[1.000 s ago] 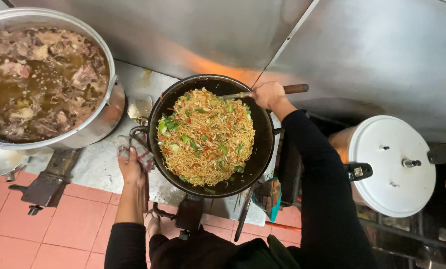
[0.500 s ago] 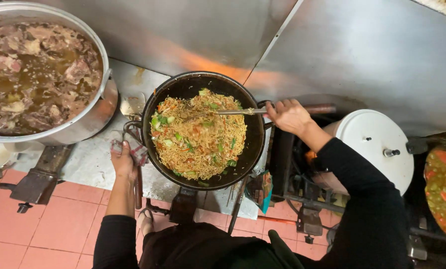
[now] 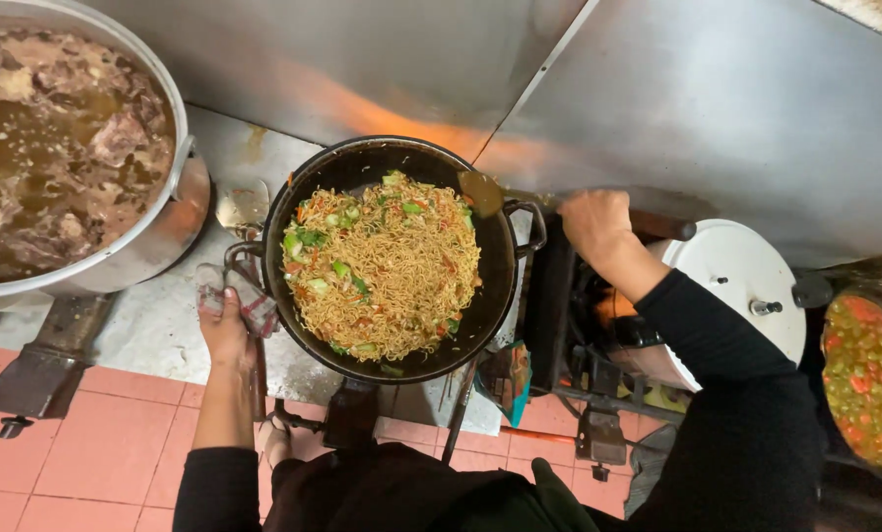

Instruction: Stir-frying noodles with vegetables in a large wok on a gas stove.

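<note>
noodle wok (image 3: 500, 286), left hand (image 3: 226, 330), ladle (image 3: 482, 193)

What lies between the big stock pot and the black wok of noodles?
In the head view, a metal ladle lies on the steel counter between the stock pot and the wok.

I am standing in a restaurant kitchen, facing steel wall panels (image 3: 717, 108) over a red tile floor (image 3: 76, 463). A huge stockpot (image 3: 155, 236) of broth is sitting beside my black wok (image 3: 495, 286) of noodles (image 3: 392, 271).
</note>
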